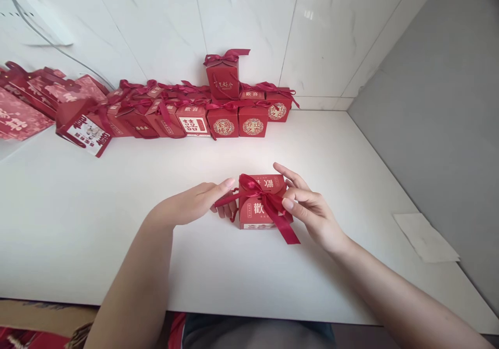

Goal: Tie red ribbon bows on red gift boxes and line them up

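A red gift box (252, 220) with gold and white characters stands on the white table, a dark red ribbon (286, 227) tied in a bow across its top. At the box's left side is my left hand (202, 202), its fingers apart beside the red cord handle and partly hidden behind the ribbon's end. My right hand (312, 209) is at the right side, with thumb and fingers spread around the box's edge near the ribbon. Neither hand is closed around the box.
Along the wall stands a row of red ribboned boxes (252, 123), one stacked on top (223, 81). Red patterned bags (23, 112) are at the far left, near a tilted box (83, 128). A white paper sheet (424, 237) lies at the right edge.
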`<state>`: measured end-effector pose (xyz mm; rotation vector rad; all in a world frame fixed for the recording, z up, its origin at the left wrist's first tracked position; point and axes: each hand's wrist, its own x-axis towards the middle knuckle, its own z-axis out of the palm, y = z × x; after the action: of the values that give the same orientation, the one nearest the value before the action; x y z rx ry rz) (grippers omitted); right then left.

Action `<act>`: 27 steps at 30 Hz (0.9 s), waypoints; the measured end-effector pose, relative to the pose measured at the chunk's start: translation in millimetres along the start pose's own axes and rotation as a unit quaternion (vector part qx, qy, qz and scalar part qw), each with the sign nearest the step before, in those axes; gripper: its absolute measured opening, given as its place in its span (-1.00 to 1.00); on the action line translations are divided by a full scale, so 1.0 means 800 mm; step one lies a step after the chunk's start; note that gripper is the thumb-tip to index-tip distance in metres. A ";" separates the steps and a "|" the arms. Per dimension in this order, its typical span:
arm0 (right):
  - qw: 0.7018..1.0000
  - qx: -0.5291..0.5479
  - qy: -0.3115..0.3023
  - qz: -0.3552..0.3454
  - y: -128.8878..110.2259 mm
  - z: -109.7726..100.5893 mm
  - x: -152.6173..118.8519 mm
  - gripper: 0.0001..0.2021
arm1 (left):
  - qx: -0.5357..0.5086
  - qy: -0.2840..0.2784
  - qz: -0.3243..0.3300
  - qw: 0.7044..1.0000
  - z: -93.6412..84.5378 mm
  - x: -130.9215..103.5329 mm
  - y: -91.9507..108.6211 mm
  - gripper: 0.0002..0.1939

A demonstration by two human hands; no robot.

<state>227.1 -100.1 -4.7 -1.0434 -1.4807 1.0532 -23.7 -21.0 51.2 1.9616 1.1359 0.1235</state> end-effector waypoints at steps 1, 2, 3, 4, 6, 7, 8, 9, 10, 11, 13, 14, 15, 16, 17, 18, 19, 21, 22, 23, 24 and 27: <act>1.000 0.001 -0.001 0.002 0.000 0.000 0.000 -0.71 | -0.017 -0.021 -0.027 0.999 0.002 0.005 -0.004 -0.44; 1.000 -0.001 -0.003 0.005 0.001 -0.001 0.001 -0.72 | -0.034 -0.048 -0.051 0.997 0.004 0.010 -0.007 -0.43; 1.000 -0.005 -0.006 0.006 0.002 -0.002 0.002 -0.72 | -0.052 -0.071 -0.069 0.994 0.006 0.015 -0.010 -0.42; 1.000 -0.009 -0.008 0.006 0.003 -0.002 0.003 -0.73 | -0.069 -0.080 -0.080 0.991 0.008 0.019 -0.012 -0.40; 1.000 -0.012 -0.014 0.002 0.005 -0.005 0.005 -0.73 | -0.102 -0.092 -0.092 0.986 0.009 0.025 -0.013 -0.37; 1.000 -0.008 -0.016 0.001 0.006 -0.006 0.005 -0.74 | -0.119 -0.098 -0.086 0.984 0.009 0.027 -0.013 -0.36; 1.000 -0.003 -0.019 0.000 0.007 -0.007 0.006 -0.74 | -0.135 -0.106 -0.071 0.983 0.008 0.028 -0.013 -0.36; 1.000 0.004 -0.020 0.000 0.008 -0.008 0.007 -0.73 | -0.149 -0.115 -0.047 0.981 0.007 0.028 -0.012 -0.38; 1.000 0.010 -0.020 0.000 0.009 -0.008 0.007 -0.72 | -0.161 -0.123 -0.021 0.979 0.005 0.027 -0.011 -0.41; 1.000 0.016 -0.018 0.000 0.009 -0.009 0.008 -0.71 | -0.171 -0.127 0.003 0.977 0.004 0.026 -0.010 -0.47; 1.000 0.027 -0.013 -0.002 0.009 -0.010 0.008 -0.68 | -0.188 -0.131 0.036 0.973 0.001 0.024 -0.009 -0.55; 0.999 0.032 -0.011 -0.002 0.008 -0.010 0.008 -0.66 | -0.198 -0.133 0.044 0.970 0.000 0.024 -0.009 -0.53; 0.999 0.036 -0.012 -0.002 0.007 -0.010 0.008 -0.65 | -0.212 -0.136 0.048 0.967 0.000 0.023 -0.008 -0.48; 0.999 0.039 -0.014 -0.002 0.006 -0.010 0.008 -0.65 | -0.230 -0.144 0.044 0.962 0.001 0.023 -0.008 -0.39; 0.999 0.041 -0.017 -0.004 0.005 -0.010 0.008 -0.64 | -0.248 -0.154 0.030 0.956 0.002 0.022 -0.007 -0.30; 0.999 0.042 -0.021 -0.007 0.004 -0.010 0.007 -0.63 | -0.264 -0.163 0.006 0.951 0.004 0.023 -0.006 -0.25; 0.999 0.042 -0.022 -0.009 0.003 -0.010 0.007 -0.63 | -0.277 -0.167 -0.024 0.946 0.006 0.024 -0.004 -0.24; 0.999 0.039 -0.021 -0.008 0.004 -0.010 0.007 -0.64 | -0.290 -0.174 -0.068 0.939 0.010 0.026 -0.002 -0.35; 0.999 0.038 -0.018 -0.006 0.004 -0.010 0.008 -0.64 | -0.291 -0.174 -0.074 0.938 0.012 0.027 -0.002 -0.42; 0.999 0.037 -0.015 -0.003 0.005 -0.010 0.008 -0.64 | -0.291 -0.171 -0.071 0.939 0.014 0.029 -0.001 -0.48; 0.999 0.035 -0.012 -0.001 0.006 -0.010 0.008 -0.64 | -0.292 -0.165 -0.063 0.940 0.015 0.030 -0.001 -0.53; 0.999 0.035 -0.006 0.000 0.007 -0.010 0.008 -0.64 | -0.301 -0.137 -0.045 0.943 0.016 0.032 -0.002 -0.64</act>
<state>234.6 -91.7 -7.2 -0.9900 -1.4440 1.1051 -4.4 -9.3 34.1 1.3327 0.8694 0.1254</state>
